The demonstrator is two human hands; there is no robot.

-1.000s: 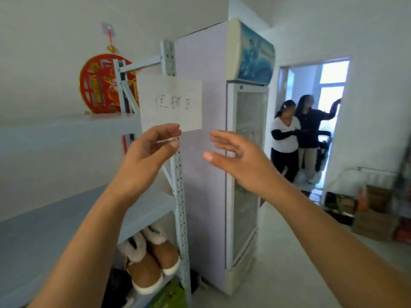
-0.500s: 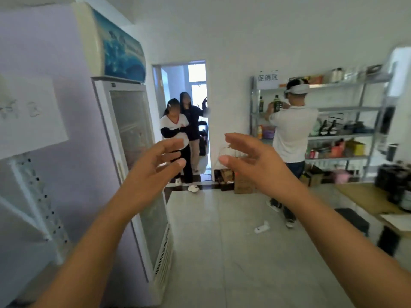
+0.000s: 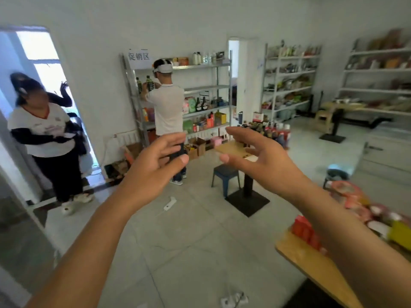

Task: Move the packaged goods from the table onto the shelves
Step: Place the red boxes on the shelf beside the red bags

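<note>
- View: one second ago I faced a pale shelf unit bearing a paper label, and half a second ago a glass-door fridge. The view has since swung right into the open room, and neither shows now.
- Left hand [image 3: 155, 161]: raised at frame centre, fingers loosely spread, holding nothing.
- Right hand [image 3: 258, 156]: raised just beside the left, apart from it, fingers relaxed and likewise empty.
- Packaged goods [image 3: 305, 233]: red packets, with a yellow box [image 3: 402, 234] and blurred round items, lie on the wooden worktop [image 3: 311, 263] at lower right, which has only now entered the frame.
- Meaning for the task: I judge this a return trip with free hands; the next pickup is not yet begun, and the goods sit right of and below both hands.
- Floor [image 3: 189, 241]: grey tiles, with a small white object [image 3: 170, 203] lying near frame centre.
- Room: a metal rack [image 3: 200, 87] of bottles and boxes stands against the far wall under a paper sign [image 3: 139, 56]; a person in a white shirt [image 3: 169, 107] stands at it.
- Left edge: another person [image 3: 42, 134] stands in a doorway.
- Middle distance: a blue stool [image 3: 224, 174] stands beside a smaller worktop [image 3: 235, 147] on a black pedestal.
</note>
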